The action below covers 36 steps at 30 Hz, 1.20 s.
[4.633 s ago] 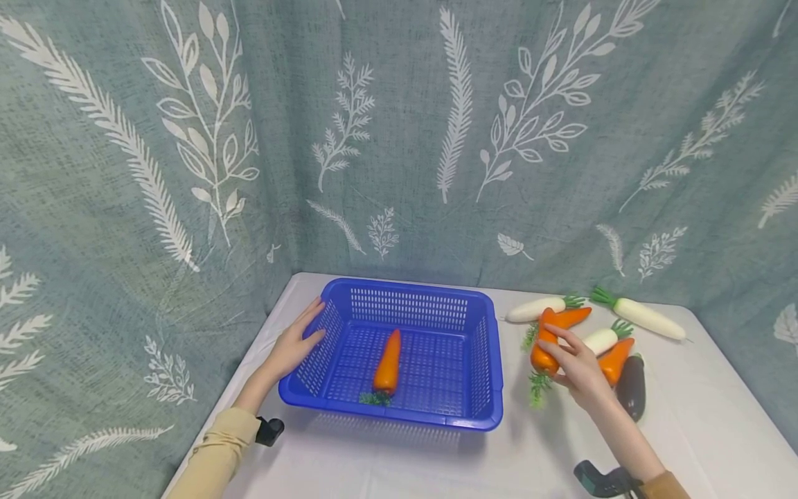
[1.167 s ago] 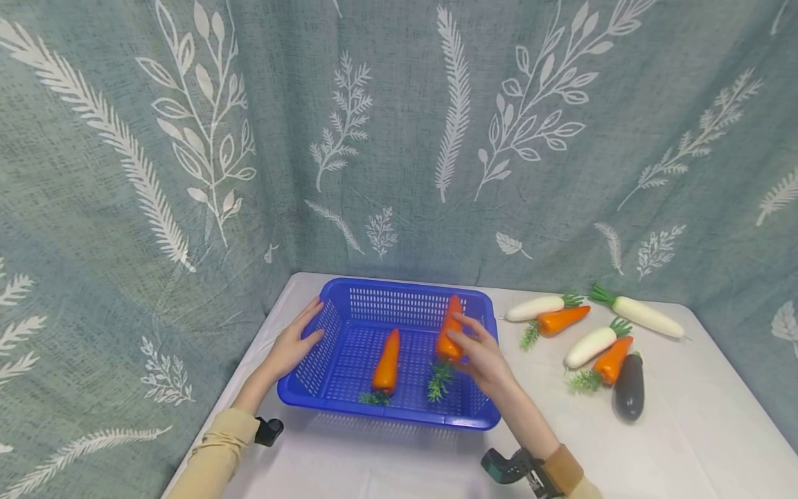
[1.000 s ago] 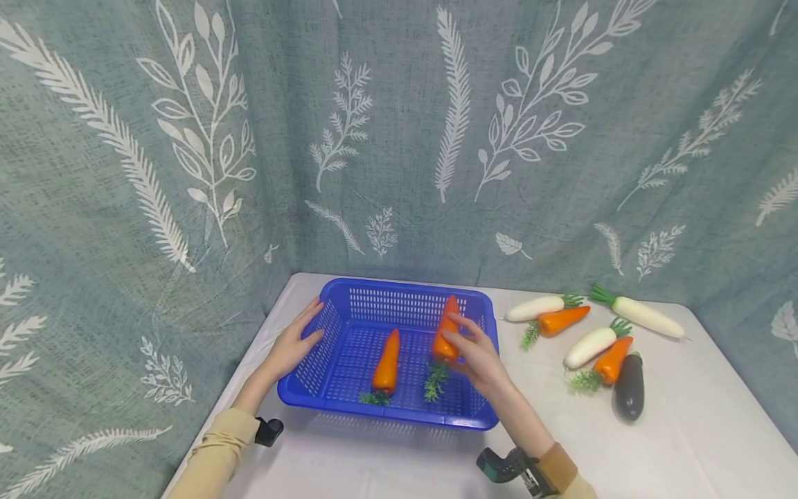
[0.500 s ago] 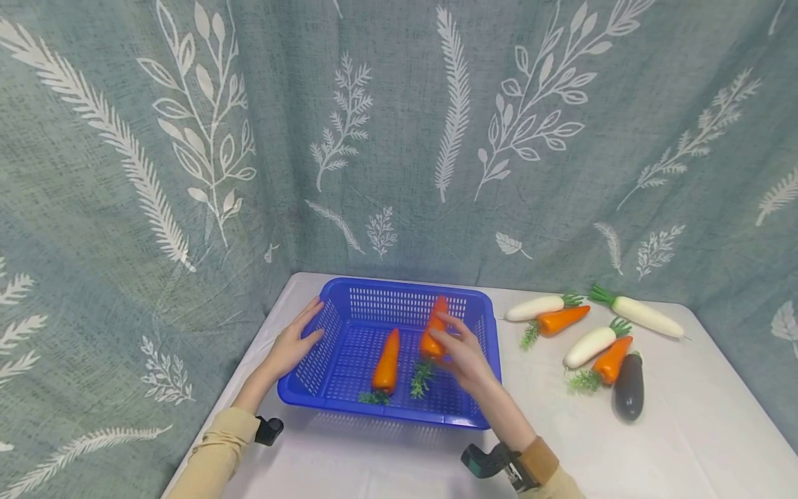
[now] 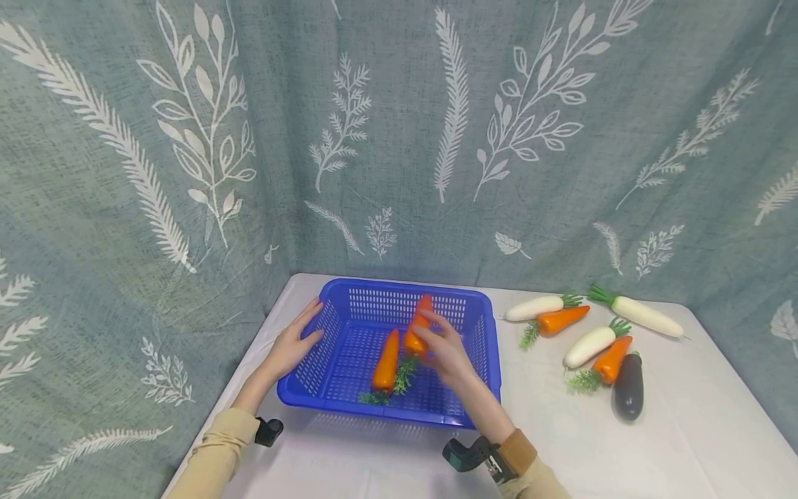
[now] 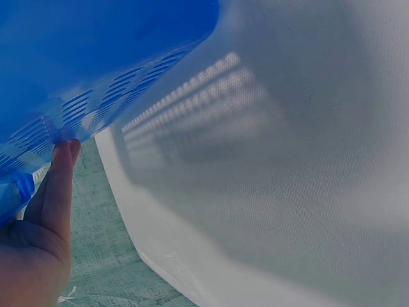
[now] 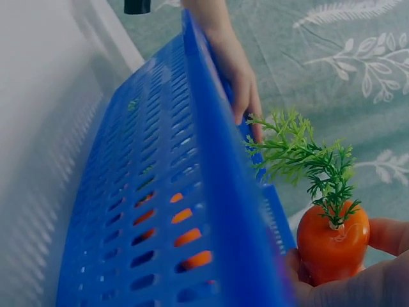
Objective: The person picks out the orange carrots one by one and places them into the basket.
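Observation:
An orange carrot (image 5: 414, 336) with a feathery green top is pinched between the thumb and fingers of my right hand (image 5: 446, 351), above the right half of the blue basket (image 5: 411, 418). In the right wrist view the blunt end of this carrot (image 7: 333, 246) faces the camera, greens up. A second carrot (image 5: 386, 364) lies on the basket floor just left of it. My left hand (image 5: 291, 348) rests at the basket's left rim. In the left wrist view its straight fingers (image 6: 59, 192) touch the perforated outer wall.
Right of the basket on the white table (image 5: 561, 450) lie white radishes (image 5: 589, 346), two more carrots (image 5: 564, 320) and a dark eggplant (image 5: 630, 388). A patterned green curtain (image 5: 399, 138) hangs behind the table.
My right hand has brought the carrot from the pile on the right into the basket's space, then moved it left toward the carrot lying there. The left hand stays at the rim.

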Each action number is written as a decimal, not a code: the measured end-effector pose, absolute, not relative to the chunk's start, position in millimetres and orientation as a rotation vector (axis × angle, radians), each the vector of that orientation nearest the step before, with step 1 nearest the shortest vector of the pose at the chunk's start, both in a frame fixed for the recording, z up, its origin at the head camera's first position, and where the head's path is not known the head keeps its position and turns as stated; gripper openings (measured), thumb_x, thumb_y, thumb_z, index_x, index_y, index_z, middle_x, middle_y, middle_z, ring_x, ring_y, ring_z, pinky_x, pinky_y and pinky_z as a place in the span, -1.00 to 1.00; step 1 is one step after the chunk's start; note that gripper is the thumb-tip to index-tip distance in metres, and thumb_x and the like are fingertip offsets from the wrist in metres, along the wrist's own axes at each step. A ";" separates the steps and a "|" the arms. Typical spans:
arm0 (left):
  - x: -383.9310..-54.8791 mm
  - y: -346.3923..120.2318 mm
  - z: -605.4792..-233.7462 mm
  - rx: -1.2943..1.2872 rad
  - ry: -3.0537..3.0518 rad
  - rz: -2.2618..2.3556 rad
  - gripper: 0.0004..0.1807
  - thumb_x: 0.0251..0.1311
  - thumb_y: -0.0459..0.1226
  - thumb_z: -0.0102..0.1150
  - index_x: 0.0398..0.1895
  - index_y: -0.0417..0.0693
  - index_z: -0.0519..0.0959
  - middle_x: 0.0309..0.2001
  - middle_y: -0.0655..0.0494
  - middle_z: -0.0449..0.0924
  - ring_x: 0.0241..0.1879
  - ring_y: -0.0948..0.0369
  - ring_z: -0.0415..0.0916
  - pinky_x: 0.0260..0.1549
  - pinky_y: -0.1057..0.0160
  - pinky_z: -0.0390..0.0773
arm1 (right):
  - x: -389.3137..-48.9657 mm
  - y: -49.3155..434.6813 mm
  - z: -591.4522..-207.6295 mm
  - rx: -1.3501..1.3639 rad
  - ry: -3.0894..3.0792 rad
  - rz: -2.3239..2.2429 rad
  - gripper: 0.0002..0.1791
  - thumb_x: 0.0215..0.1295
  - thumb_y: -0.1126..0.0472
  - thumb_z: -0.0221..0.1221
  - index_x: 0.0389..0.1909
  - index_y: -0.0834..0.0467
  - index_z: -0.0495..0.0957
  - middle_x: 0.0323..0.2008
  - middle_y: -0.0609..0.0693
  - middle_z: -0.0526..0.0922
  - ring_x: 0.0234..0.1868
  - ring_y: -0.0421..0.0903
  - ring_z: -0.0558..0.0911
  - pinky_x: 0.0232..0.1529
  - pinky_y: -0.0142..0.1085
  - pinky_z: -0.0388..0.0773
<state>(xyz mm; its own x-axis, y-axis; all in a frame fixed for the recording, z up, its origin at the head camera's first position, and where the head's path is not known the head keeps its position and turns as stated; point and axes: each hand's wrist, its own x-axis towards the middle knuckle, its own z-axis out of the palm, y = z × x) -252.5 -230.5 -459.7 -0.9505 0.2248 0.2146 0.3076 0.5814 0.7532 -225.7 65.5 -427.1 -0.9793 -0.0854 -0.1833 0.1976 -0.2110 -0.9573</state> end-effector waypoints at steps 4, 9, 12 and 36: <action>-250.8 -229.5 -460.5 -0.461 -2.696 -1.317 -0.40 0.36 -0.40 -0.02 0.43 -0.40 0.15 0.49 -0.28 -0.02 0.45 -0.23 -0.08 0.36 -0.24 -0.01 | -225.8 61.9 -430.6 0.148 1.859 -2.292 -0.48 0.36 0.31 0.11 0.32 0.31 0.32 -0.05 0.23 0.55 -0.22 -0.11 0.61 0.10 0.12 0.51; -249.6 -227.4 -459.9 -0.475 -2.673 -1.311 -0.42 0.36 -0.42 -0.02 0.41 -0.42 0.17 0.48 -0.30 0.00 0.44 -0.24 -0.06 0.36 -0.23 -0.02 | -225.6 59.4 -434.5 0.155 1.863 -2.282 -0.46 0.35 0.31 0.13 0.33 0.31 0.31 0.02 0.28 0.52 -0.16 -0.04 0.61 0.09 0.14 0.51; -249.9 -226.5 -459.9 -0.476 -2.674 -1.314 -0.42 0.36 -0.42 -0.03 0.41 -0.42 0.16 0.48 -0.30 -0.01 0.44 -0.24 -0.06 0.37 -0.22 -0.03 | -225.4 59.1 -437.7 0.158 1.881 -2.261 -0.45 0.35 0.31 0.13 0.34 0.31 0.30 0.07 0.31 0.48 -0.12 0.00 0.61 0.08 0.14 0.52; -251.0 -228.0 -457.4 -0.465 -2.699 -1.305 -0.41 0.37 -0.42 -0.03 0.43 -0.39 0.15 0.49 -0.27 -0.02 0.44 -0.23 -0.06 0.36 -0.23 0.01 | -222.7 46.7 -459.0 0.117 2.233 -1.942 -0.48 0.24 0.33 0.20 0.21 0.41 0.40 0.05 0.35 0.51 -0.25 -0.03 0.59 -0.31 -0.31 0.63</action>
